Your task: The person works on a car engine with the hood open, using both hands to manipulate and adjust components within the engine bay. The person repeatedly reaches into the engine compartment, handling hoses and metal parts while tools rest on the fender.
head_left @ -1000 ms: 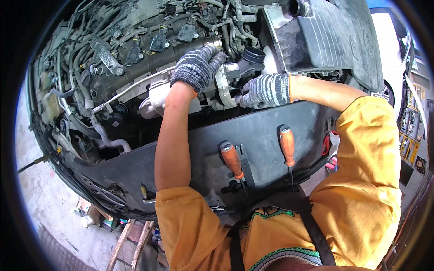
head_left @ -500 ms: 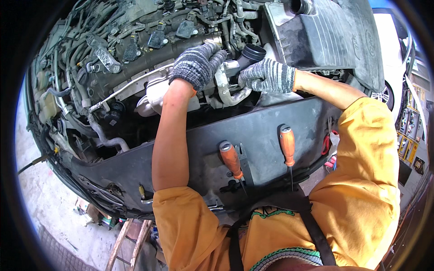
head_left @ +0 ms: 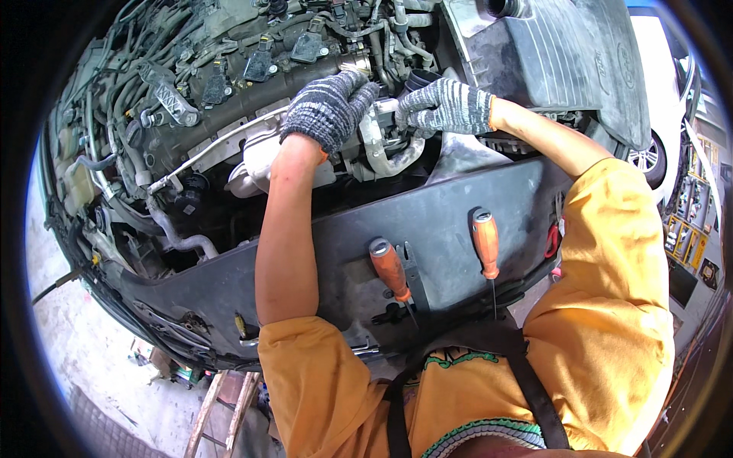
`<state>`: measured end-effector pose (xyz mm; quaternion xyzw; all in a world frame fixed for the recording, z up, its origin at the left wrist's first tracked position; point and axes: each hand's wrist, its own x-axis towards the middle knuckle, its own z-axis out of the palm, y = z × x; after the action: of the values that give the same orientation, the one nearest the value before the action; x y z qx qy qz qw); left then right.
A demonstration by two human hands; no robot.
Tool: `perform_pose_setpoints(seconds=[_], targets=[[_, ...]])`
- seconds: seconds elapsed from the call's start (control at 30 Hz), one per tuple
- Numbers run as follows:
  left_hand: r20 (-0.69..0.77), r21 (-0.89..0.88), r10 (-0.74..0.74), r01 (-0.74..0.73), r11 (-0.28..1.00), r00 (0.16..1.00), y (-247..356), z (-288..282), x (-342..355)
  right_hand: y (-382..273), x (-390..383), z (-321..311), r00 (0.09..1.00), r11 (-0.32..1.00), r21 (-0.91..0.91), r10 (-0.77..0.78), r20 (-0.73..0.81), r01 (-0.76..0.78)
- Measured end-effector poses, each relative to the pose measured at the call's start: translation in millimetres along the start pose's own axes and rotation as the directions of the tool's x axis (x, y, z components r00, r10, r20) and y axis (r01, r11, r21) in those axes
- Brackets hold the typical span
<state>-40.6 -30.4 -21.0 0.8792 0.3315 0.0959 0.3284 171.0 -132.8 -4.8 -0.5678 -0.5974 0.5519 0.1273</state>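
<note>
My left hand point(head_left: 328, 111), in a grey-and-white knit glove, is curled over the front of the engine point(head_left: 252, 91) near a silver metal pipe point(head_left: 397, 162). Its fingertips are tucked out of sight, so what they grip is hidden. To the right, my right hand point(head_left: 447, 107), gloved alike, bends its fingers in front of a short black round duct point(head_left: 420, 78). The glove covers most of that duct, and whatever the fingers pinch cannot be made out. Below the left hand lies a pale metal heat shield point(head_left: 259, 162).
Two orange-handled screwdrivers point(head_left: 389, 267) point(head_left: 485, 240) stand on the dark front panel point(head_left: 351, 229) between me and the engine. A large black plastic housing point(head_left: 550, 65) fills the right of the bay. A wooden ladder point(head_left: 210, 416) stands on the floor at lower left.
My right hand has shifted slightly up and left, now covering much of the black duct. The left hand stays in nearly the same place. Both screwdrivers are unmoved.
</note>
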Motion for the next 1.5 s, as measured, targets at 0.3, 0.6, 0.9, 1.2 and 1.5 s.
perform_pose_setpoints(seconds=[0.3, 0.6, 0.9, 1.2, 1.5], targets=[[0.047, 0.000, -0.044, 0.044, 0.999, 0.998, 0, -1, 0, 9, 1, 2, 0.992, 0.999, -0.026, -0.030, -0.119, 0.027], [0.113, -0.018, -0.078, 0.081, 0.997, 0.991, 1, -3, 3, 15, 2, 13, 0.972, 0.974, 0.224, 0.092, -0.215, -0.043], [0.122, -0.003, -0.066, 0.066, 0.998, 0.990, 4, -5, 4, 2, 2, 35, 0.882, 0.985, -0.105, 0.075, -0.466, -0.140], [0.054, 0.015, -0.015, 0.014, 1.000, 0.998, 4, 0, 2, 7, 13, 42, 0.801, 0.946, -0.295, -0.068, -0.595, -0.138], [0.063, 0.012, -0.022, 0.021, 1.000, 0.998, 7, 2, 3, 1, 18, 47, 0.824, 0.955, -0.176, 0.101, -0.557, -0.237]])
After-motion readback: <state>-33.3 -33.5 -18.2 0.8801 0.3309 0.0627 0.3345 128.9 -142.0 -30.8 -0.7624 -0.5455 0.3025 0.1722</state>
